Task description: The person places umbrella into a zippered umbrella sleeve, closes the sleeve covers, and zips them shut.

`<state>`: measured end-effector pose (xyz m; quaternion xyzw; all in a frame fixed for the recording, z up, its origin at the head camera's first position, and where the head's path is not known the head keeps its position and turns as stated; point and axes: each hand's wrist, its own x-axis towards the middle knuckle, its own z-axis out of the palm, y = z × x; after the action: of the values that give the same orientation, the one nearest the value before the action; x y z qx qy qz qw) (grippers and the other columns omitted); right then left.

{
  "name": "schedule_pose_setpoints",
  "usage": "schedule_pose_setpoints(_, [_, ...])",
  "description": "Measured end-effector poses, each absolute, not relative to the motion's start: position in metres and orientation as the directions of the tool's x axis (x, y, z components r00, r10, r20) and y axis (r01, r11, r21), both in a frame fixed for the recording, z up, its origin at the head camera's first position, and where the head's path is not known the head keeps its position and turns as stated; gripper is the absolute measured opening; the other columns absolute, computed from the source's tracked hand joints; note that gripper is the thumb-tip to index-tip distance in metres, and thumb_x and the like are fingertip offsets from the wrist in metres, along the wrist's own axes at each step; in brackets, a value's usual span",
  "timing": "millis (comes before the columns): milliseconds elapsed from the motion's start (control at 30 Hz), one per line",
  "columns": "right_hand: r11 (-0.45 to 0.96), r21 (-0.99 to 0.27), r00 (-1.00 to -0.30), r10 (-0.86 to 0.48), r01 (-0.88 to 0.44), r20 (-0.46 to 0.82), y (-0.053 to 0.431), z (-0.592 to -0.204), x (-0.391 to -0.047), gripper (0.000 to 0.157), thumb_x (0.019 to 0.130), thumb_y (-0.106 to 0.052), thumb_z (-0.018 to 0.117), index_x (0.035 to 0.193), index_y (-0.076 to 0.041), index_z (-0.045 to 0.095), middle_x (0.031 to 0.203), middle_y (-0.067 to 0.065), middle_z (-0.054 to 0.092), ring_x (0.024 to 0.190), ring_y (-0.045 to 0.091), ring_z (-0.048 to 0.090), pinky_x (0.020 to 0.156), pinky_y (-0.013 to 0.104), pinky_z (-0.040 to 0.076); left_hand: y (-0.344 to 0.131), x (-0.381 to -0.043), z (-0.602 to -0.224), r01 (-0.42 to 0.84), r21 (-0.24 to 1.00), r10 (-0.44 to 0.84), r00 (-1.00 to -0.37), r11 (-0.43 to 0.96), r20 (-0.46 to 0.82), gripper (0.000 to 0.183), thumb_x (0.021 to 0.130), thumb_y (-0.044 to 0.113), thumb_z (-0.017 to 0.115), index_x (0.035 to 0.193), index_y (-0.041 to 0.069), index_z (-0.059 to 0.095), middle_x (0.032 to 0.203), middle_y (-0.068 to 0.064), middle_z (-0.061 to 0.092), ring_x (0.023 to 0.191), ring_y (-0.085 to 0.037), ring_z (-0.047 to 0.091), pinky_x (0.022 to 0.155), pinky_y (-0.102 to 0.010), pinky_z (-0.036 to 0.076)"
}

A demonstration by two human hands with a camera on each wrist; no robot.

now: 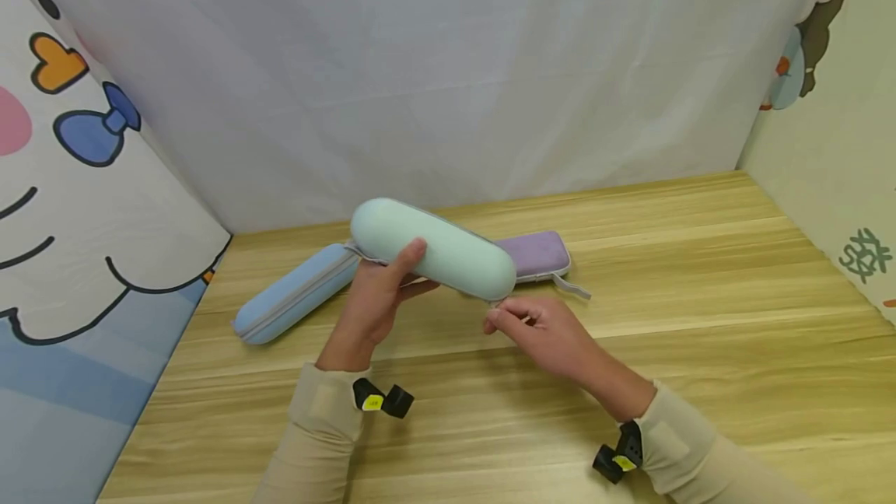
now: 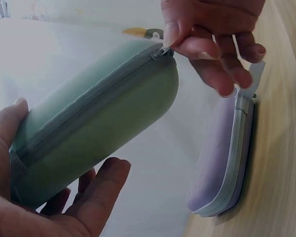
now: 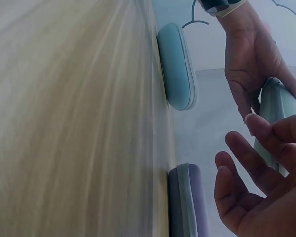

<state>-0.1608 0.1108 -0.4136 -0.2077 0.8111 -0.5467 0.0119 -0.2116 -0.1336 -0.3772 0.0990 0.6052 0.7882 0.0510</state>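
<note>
A mint-green zippered case (image 1: 448,255), long with rounded ends, is held up off the table in my left hand (image 1: 371,306), the thumb on its near face. In the left wrist view a grey zipper (image 2: 91,101) runs along the case, its two halves together. Between thumb and index finger, my right hand (image 1: 549,333) pinches the zipper pull (image 2: 163,52) at the case's right end. That hand's other fingers are loosely bent in the right wrist view. My left fingers wrap under the case's opposite end.
A light blue zippered case (image 1: 297,298) lies on the wooden table (image 1: 665,278) left of my left hand. Behind the green case lies a purple zippered case (image 1: 539,253) with a wrist strap (image 1: 574,287). A white curtain (image 1: 455,84) hangs at the back, with printed panels on both sides.
</note>
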Motion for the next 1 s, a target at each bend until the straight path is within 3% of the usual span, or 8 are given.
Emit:
schedule_pose_setpoints(200, [0.392, -0.826, -0.900, -0.329, -0.406, 0.287, 0.116, -0.408, -0.161, 0.024, 0.104, -0.016, 0.062, 0.083, -0.018, 0.074, 0.101, -0.005, 0.075, 0.085, 0.011, 0.066, 0.068, 0.030, 0.055, -0.133, -0.211, -0.376, 0.027, 0.958, 0.180, -0.980, -0.286, 0.082, 0.044, 0.104, 0.017, 0.060, 0.143, 0.008, 0.044, 0.131, -0.018, 0.059, 0.098, -0.025, 0.074, 0.083, -0.044, 0.061])
schedule_pose_setpoints(400, [0.456, -0.701, -0.836, -0.331, -0.548, 0.439, 0.124, -0.405, -0.165, 0.030, 0.099, -0.010, 0.064, 0.072, -0.023, 0.063, 0.089, -0.011, 0.069, 0.081, 0.011, 0.061, 0.065, 0.035, 0.053, -0.135, -0.211, -0.376, 0.011, 0.966, 0.160, -0.986, -0.259, 0.054, 0.044, 0.103, 0.021, 0.059, 0.142, 0.005, 0.045, 0.124, -0.017, 0.062, 0.084, -0.021, 0.075, 0.077, -0.039, 0.062])
schedule_pose_setpoints(600, [0.491, -0.608, -0.776, -0.299, -0.624, 0.555, 0.133, -0.404, -0.171, 0.027, 0.094, -0.008, 0.065, 0.069, -0.019, 0.065, 0.100, -0.002, 0.076, 0.090, 0.015, 0.068, 0.069, 0.044, 0.057, -0.136, -0.212, -0.378, -0.012, 0.970, 0.143, -0.989, -0.242, 0.024, 0.050, 0.099, 0.026, 0.061, 0.141, 0.003, 0.046, 0.118, -0.016, 0.065, 0.081, -0.021, 0.075, 0.072, -0.036, 0.062])
schedule_pose_setpoints(833, [0.509, -0.599, -0.778, -0.285, -0.618, 0.561, 0.139, -0.401, -0.175, 0.019, 0.097, -0.010, 0.067, 0.081, -0.016, 0.076, 0.105, -0.002, 0.074, 0.094, 0.017, 0.067, 0.066, 0.044, 0.056, -0.138, -0.212, -0.376, -0.064, 0.981, 0.297, -0.955, -0.184, -0.007, 0.057, 0.098, 0.026, 0.060, 0.145, 0.002, 0.040, 0.128, -0.020, 0.058, 0.096, -0.025, 0.072, 0.074, -0.040, 0.061])
schedule_pose_setpoints(1000, [0.497, -0.580, -0.758, -0.325, -0.646, 0.565, 0.138, -0.400, -0.175, 0.018, 0.097, -0.010, 0.070, 0.082, -0.018, 0.074, 0.103, -0.004, 0.071, 0.098, 0.018, 0.066, 0.076, 0.043, 0.056, -0.138, -0.211, -0.376, -0.085, 0.992, 0.444, -0.895, -0.097, -0.034, 0.060, 0.098, 0.030, 0.061, 0.145, 0.001, 0.039, 0.131, -0.020, 0.055, 0.103, -0.027, 0.069, 0.077, -0.044, 0.061])
